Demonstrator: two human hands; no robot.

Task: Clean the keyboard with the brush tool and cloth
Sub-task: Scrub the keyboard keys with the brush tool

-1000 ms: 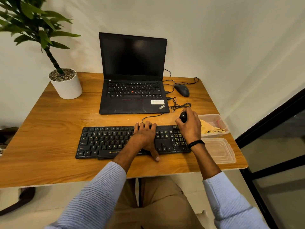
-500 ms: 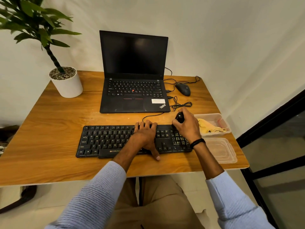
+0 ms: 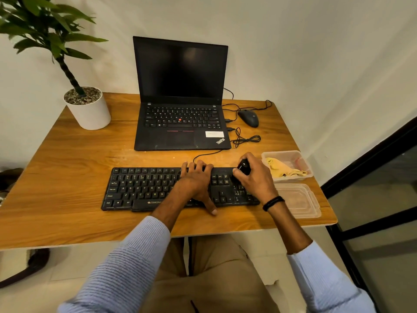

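Note:
A black keyboard [image 3: 144, 188] lies near the front edge of the wooden table [image 3: 67, 159]. My left hand [image 3: 196, 179] rests flat on its middle, fingers over the back edge and thumb at the front edge. My right hand [image 3: 255, 175] grips a small black brush tool [image 3: 243, 167] and holds it down on the keys at the keyboard's right end. A yellow cloth [image 3: 282, 169] lies in a clear plastic box [image 3: 302, 161] just right of that hand.
An open black laptop [image 3: 180, 123] stands behind the keyboard, with a black mouse [image 3: 248, 118] and coiled cables [image 3: 246, 140] to its right. A potted plant [image 3: 88, 109] sits at the back left. A clear lid [image 3: 300, 201] lies at the front right corner.
My right hand has moved the brush tool a little left along the keyboard's right end. My left hand has stayed on the keyboard.

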